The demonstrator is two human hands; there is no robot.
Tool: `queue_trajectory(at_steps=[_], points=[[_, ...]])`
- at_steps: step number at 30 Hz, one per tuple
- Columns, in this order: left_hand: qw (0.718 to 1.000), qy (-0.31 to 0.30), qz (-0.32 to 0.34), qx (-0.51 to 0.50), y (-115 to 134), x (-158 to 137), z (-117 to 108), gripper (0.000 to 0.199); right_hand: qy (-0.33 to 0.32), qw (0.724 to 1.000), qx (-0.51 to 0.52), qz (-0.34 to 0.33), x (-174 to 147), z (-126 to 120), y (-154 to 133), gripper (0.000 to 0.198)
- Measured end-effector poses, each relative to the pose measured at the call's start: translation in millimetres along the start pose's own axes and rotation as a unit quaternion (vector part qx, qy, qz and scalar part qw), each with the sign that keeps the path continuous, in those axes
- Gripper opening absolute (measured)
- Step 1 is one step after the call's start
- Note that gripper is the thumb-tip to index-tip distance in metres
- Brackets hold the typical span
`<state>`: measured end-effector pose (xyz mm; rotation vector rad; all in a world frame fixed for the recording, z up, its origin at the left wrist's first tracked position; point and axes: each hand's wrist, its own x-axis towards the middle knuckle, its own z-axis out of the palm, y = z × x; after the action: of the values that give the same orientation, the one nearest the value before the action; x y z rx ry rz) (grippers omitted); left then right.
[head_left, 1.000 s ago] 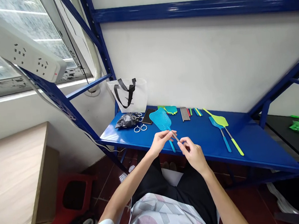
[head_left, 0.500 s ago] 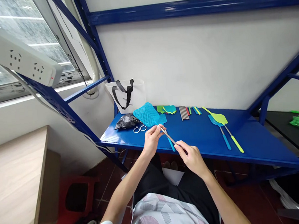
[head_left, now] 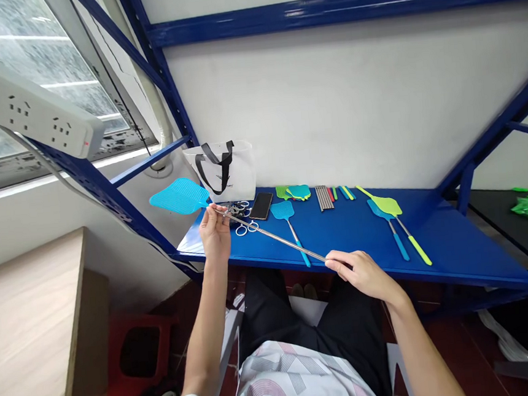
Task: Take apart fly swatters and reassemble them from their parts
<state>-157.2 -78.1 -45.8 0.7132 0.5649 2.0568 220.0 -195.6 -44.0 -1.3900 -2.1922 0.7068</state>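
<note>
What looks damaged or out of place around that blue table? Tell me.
Little stands out. On the right of the blue table, the yellow-green swatter lies partly over a blue swatter, so that pair looks untidy. Left of the table, the window frame shows dark, chipped-looking patches. No spill is visible.

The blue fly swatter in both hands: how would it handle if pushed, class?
The blue fly swatter would probably feel light, as its head is thin and perforated. Its silvery shaft looks fairly stiff, running straight from left hand to right hand. Laid down, its broad head should resist rolling.
</note>
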Motion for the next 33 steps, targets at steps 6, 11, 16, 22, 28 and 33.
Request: queue_trajectory(at_steps=[6,11,16,22,28,33], points=[[0.999,-0.046,-0.021,0.0,-2,-15,15,0.035,0.031,0.999,0.018,0.004,4,-7,3,0.045],[0.998,-0.049,-0.003,0.028,-10,-24,26,0.04,0.05,0.998,0.046,0.013,3,-11,10,0.045],[0.996,-0.056,0.017,0.066,-34,-49,41,0.044,0.079,0.994,0.07,0.017,6,-2,8,0.045],[0.991,-0.083,-0.038,0.096,-64,-86,56,0.044,0.09,0.992,0.083,0.019,11,11,-2,0.044],[0.971,-0.16,-0.093,0.153,-79,-130,60,0.045,0.109,0.986,0.123,0.019,17,28,-19,0.048],[0.963,-0.181,-0.129,0.152,-86,-154,67,0.048,0.115,0.979,0.169,0.015,26,48,-28,0.047]])
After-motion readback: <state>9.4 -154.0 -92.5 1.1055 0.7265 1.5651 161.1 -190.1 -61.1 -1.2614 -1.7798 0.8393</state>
